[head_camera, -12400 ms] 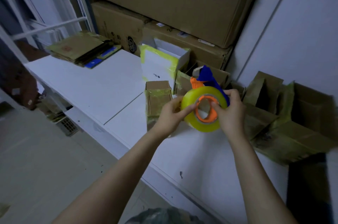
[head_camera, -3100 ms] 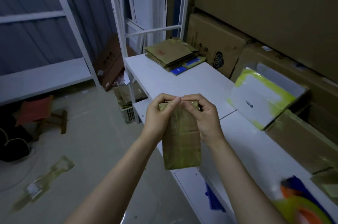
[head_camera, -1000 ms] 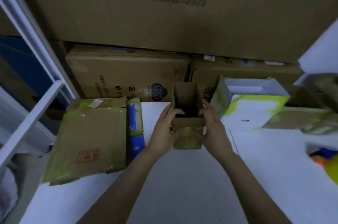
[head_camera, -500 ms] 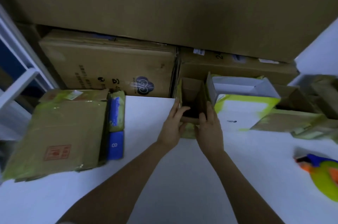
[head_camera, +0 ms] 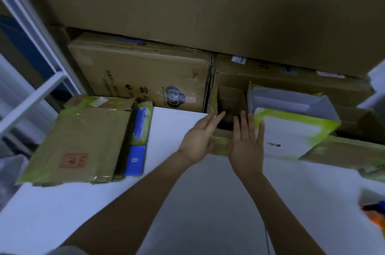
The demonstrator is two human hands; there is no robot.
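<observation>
A small open cardboard box (head_camera: 230,104) with yellowish tape on its sides stands on the white table (head_camera: 198,202), pushed back against the stacked cartons. My left hand (head_camera: 199,136) lies flat against the box's left side with straight fingers. At the box's right side my right hand (head_camera: 246,142) also has its fingers straight, next to a white box. Neither hand curls round the box. The box's lower front is partly hidden behind my hands.
A white box with yellow tape (head_camera: 291,129) stands right of the small box. Flattened cartons and a blue box (head_camera: 83,140) lie at the left. Large cartons (head_camera: 145,79) are stacked behind. A tape dispenser (head_camera: 375,215) shows at the right edge.
The small box went from held in the air to standing on the table against the cartons. My fingers have straightened and released their grip on its rim.
</observation>
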